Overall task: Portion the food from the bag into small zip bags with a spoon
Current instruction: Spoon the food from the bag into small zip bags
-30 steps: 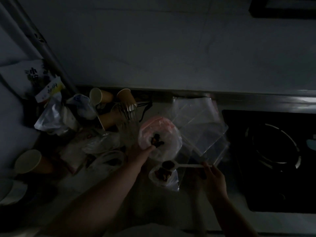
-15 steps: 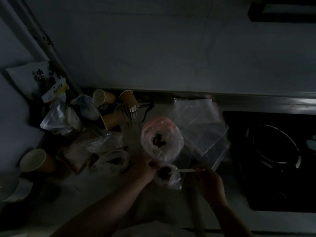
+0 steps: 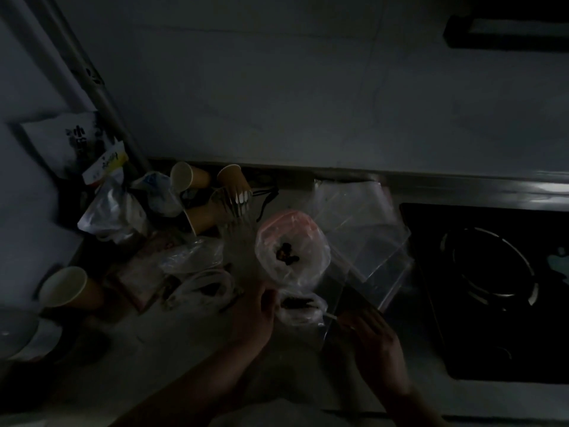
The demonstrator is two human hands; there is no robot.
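Note:
The scene is very dark. A large clear food bag with a pinkish rim stands open on the counter, dark food pieces at its bottom. Just in front of it sits a small zip bag holding dark food. My left hand grips the small bag's left edge. My right hand holds a white spoon by its handle, the bowl end reaching into the small bag's mouth. A pile of empty clear zip bags lies behind and to the right.
Paper cups, crumpled plastic bags and a printed packet crowd the left of the counter. A black stove burner fills the right side. A grey wall rises behind.
My left hand dropped from the large bag's rim to the small zip bag. My right hand brought the spoon down and into the small bag's mouth.

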